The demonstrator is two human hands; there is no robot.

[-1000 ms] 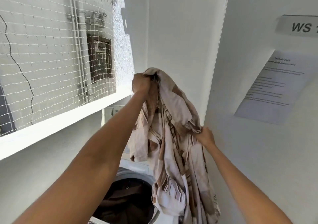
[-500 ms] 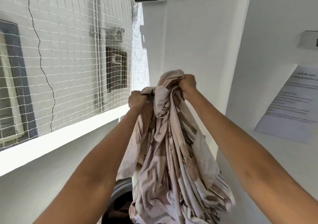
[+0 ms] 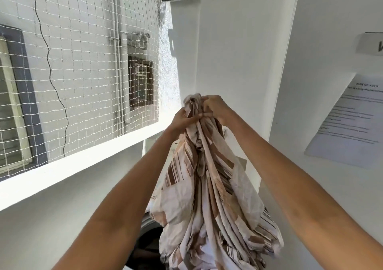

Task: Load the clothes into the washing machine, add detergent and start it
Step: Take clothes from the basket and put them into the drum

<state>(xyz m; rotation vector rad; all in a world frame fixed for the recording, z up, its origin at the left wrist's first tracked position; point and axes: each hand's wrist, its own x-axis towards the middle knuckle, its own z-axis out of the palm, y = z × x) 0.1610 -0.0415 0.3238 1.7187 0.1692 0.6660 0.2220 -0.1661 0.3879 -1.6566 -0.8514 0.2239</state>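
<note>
A large beige and brown striped cloth (image 3: 209, 203) hangs bunched in front of me, held up high. My left hand (image 3: 182, 120) and my right hand (image 3: 216, 109) are pressed close together, both gripping its gathered top. The cloth drapes down over the washing machine's round opening (image 3: 148, 240), of which only a dark sliver and grey rim show at the bottom. The rest of the machine is hidden behind the cloth and my arms.
A white ledge (image 3: 72, 166) runs along the left under a netted window opening (image 3: 78, 62). White walls close in behind and on the right. A printed paper sheet (image 3: 350, 122) is stuck on the right wall, with a sign (image 3: 371, 44) above it.
My right hand came up from the cloth's lower side to its top, and now sits right against my left hand. The cloth hangs bunched together and covers more of the drum opening.
</note>
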